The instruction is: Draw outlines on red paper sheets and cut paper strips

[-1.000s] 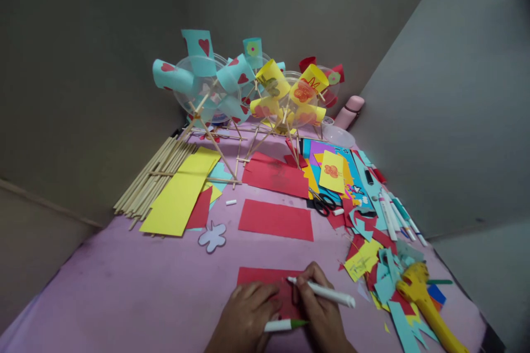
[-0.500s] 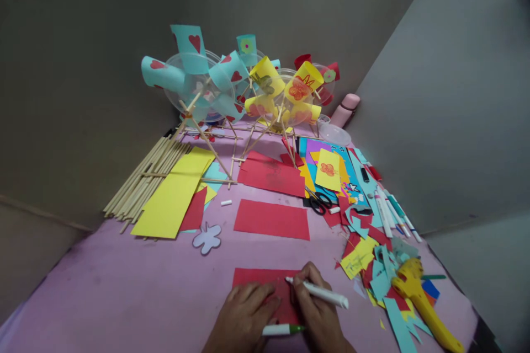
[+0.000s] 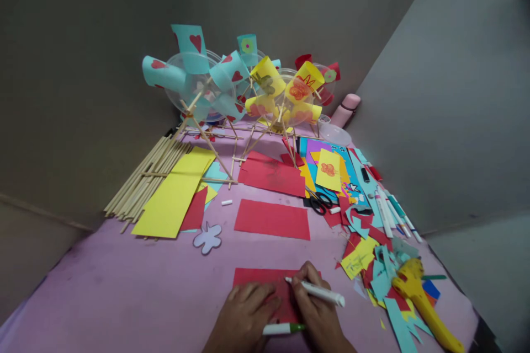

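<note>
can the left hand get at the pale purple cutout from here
Probably yes: the pale purple cutout lies ahead and to the left of the left hand, with nothing standing between them. The hand would likely have to lift off the red card it rests on.

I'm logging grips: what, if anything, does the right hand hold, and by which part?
The right hand holds a white marker near its tip.

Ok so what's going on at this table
The person's right hand holds a white marker, its tip at a red card under the left hand. A green-tipped marker shows between the hands. A second red card and a pale purple cutout lie beyond. Paper-bladed wheels stand at the back, and a yellow glue gun lies to the right.
</note>
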Demonstrator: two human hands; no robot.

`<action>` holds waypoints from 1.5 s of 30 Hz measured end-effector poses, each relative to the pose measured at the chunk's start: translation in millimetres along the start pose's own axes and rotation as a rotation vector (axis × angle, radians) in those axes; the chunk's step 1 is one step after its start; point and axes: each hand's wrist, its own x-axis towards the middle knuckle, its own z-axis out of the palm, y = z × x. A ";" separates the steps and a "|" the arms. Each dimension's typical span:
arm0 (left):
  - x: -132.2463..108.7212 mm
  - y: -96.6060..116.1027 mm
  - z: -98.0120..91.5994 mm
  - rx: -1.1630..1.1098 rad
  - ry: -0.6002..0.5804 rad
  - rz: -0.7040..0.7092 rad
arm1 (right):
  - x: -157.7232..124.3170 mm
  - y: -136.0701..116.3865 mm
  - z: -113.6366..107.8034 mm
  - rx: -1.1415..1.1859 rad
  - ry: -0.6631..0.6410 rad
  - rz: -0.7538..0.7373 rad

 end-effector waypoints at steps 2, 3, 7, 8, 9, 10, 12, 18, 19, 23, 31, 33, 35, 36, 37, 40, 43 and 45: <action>-0.2 0.0 -0.8 -0.003 -0.007 0.001 | 0.3 1.0 0.6 0.004 0.004 0.012; -0.4 0.1 -1.1 -0.004 -0.012 0.003 | 0.5 1.2 0.8 0.003 0.011 0.015; -0.8 0.4 -1.0 -0.011 -0.016 -0.001 | 1.0 -0.4 0.6 -0.011 0.025 0.014; -0.9 0.5 -0.8 -0.011 -0.013 -0.006 | 0.9 -1.1 0.4 -0.013 0.023 0.012; -1.0 0.6 -0.5 -0.012 -0.012 -0.011 | 0.8 -1.6 0.2 -0.015 0.021 0.010; -1.2 0.8 -0.3 -0.013 -0.011 -0.013 | 0.6 -1.9 0.0 -0.017 0.019 0.007; -1.6 0.9 0.1 -0.016 -0.011 -0.018 | 0.1 -1.8 0.2 -0.020 0.021 0.007; -1.8 1.1 2.2 -0.025 -0.022 -0.018 | 0.1 0.7 1.7 0.004 -0.008 0.053; -1.8 1.1 2.4 -0.025 -0.021 -0.021 | 0.2 0.8 1.7 0.002 -0.007 0.048; -2.7 1.5 1.7 -0.024 -0.025 -0.028 | 0.1 0.4 1.0 0.018 -0.008 0.044; -2.8 1.0 1.5 -0.031 -0.033 -0.019 | -0.8 2.2 1.2 0.040 -0.010 0.042; -2.6 0.6 1.7 -0.028 -0.036 -0.020 | -0.9 2.0 1.2 0.061 -0.011 0.054; -2.7 0.4 1.6 -0.028 -0.042 -0.018 | -1.3 2.0 0.8 0.104 -0.011 0.081; -3.0 0.3 1.4 -0.029 -0.044 -0.015 | -1.7 2.3 0.4 0.139 -0.003 0.103; -3.3 0.2 1.3 -0.030 -0.045 -0.012 | -2.3 2.8 0.1 0.178 0.012 0.129; -4.1 -0.3 1.3 -0.029 -0.039 -0.015 | -4.2 6.1 -0.4 0.269 0.054 0.177; -4.3 -0.8 1.3 -0.030 -0.034 -0.015 | -5.6 10.5 1.1 0.262 0.027 0.171; -3.9 -1.1 1.2 -0.031 -0.031 -0.011 | -5.9 12.7 2.8 0.246 0.014 0.161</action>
